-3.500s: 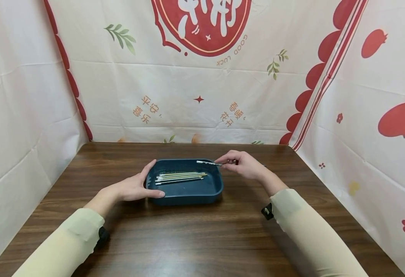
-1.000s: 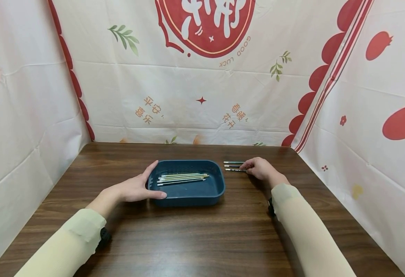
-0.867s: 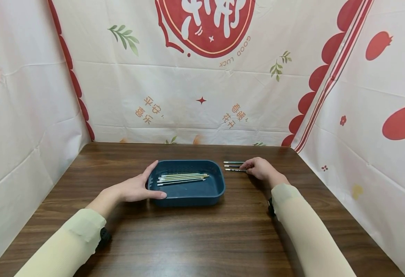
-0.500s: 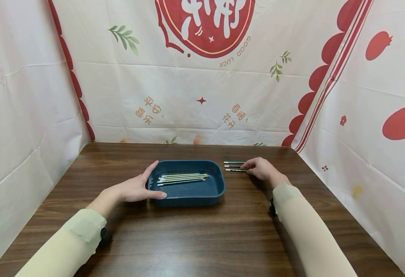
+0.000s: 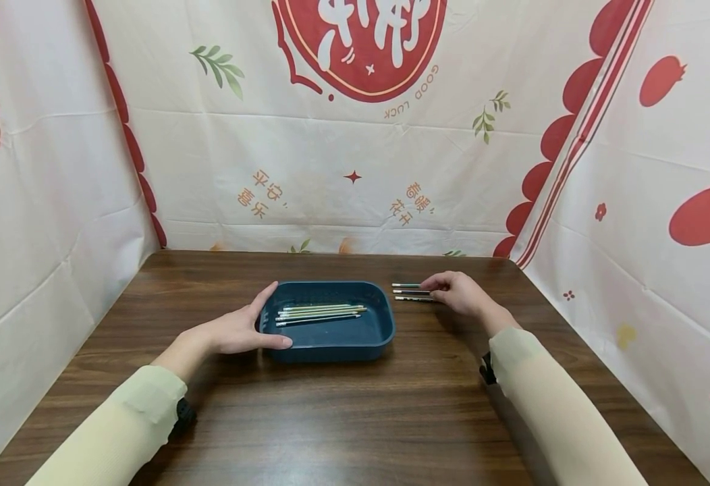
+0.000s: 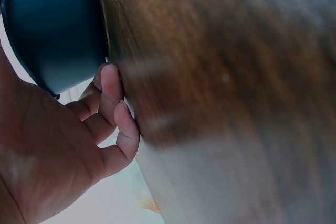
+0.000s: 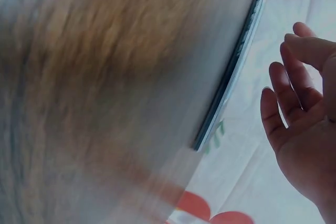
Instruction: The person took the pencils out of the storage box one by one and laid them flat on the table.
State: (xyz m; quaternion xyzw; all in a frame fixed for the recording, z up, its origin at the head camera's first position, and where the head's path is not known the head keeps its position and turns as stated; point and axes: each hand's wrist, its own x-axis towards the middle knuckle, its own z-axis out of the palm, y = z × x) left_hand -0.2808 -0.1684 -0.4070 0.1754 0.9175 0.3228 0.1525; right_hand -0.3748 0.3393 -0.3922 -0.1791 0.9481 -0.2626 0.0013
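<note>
Holding the left end of 1 smooth dark-teal plastic bin (rounded rect., frame ctr) is done by the L hand: thumb laid along near rim, a finger stretched to the far corner, others seen bent low by the wall in L wrist view. Inside, slim straight pencils are bunched roughly parallel; at least 4 can be counted, exact no. can't be told. 3 loose pencils, white-tipped, are lined up side by side on the table, just right of the bin; 1 barrel is patterned. Their right ends are hidden by the R hand, fingers loosely bent & slightly parted, thumb near a fingertip, nothing held. Table is dark brown, wood-grained. 2 pale sleeves are seen, lower left & lower right. Behind, creased white cloth is hung, printed w/ red & green motifs.
</note>
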